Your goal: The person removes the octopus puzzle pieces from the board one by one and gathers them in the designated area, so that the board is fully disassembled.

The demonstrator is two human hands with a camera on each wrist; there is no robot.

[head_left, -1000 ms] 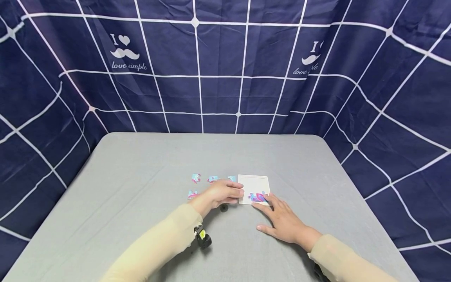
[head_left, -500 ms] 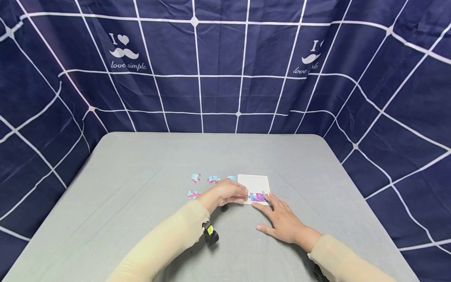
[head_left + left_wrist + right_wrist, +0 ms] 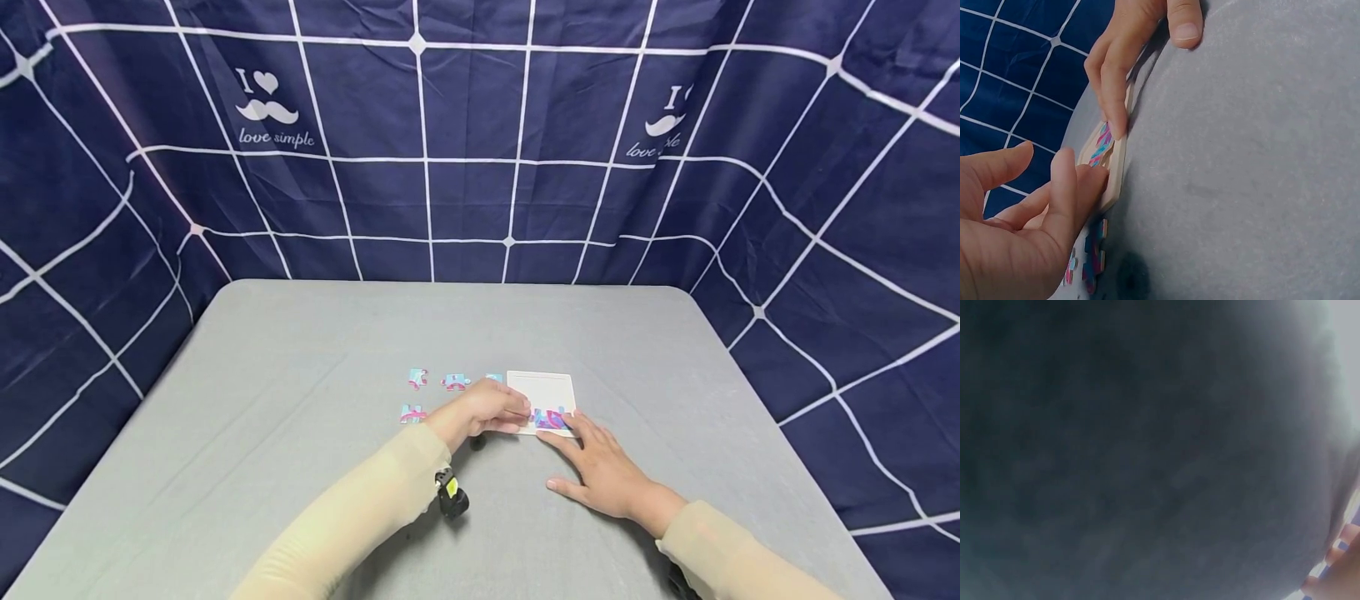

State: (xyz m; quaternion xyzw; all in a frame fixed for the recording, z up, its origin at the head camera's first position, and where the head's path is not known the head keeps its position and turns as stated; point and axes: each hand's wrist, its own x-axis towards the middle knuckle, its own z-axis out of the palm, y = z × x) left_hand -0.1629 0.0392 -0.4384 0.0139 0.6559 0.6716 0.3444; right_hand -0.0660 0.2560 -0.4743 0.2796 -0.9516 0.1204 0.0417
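Observation:
A shallow white puzzle tray (image 3: 542, 387) lies on the table, with joined pink, purple and blue puzzle pieces (image 3: 550, 418) along its near right side. At its left near corner my left hand (image 3: 487, 407) pinches a puzzle piece, which the fingers mostly hide. In the left wrist view the fingertips of my left hand (image 3: 1022, 231) bear down at the tray's end, beside the coloured pieces (image 3: 1102, 145). My right hand (image 3: 606, 473) is spread, its fingertips resting on the tray's near right corner and the pieces there. The right wrist view is mostly dark, with only fingers at its lower right.
Several loose puzzle pieces lie left of the tray, among them a far left piece (image 3: 417, 378), a middle piece (image 3: 455, 382) and a nearer one (image 3: 412, 414). My left arm partly covers that area. A dark blue curtain (image 3: 472, 200) surrounds the grey table (image 3: 337, 333).
My left hand has moved a little to the right, over the tray's left near corner, and then hardly moves. My right hand stays in place on the tray.

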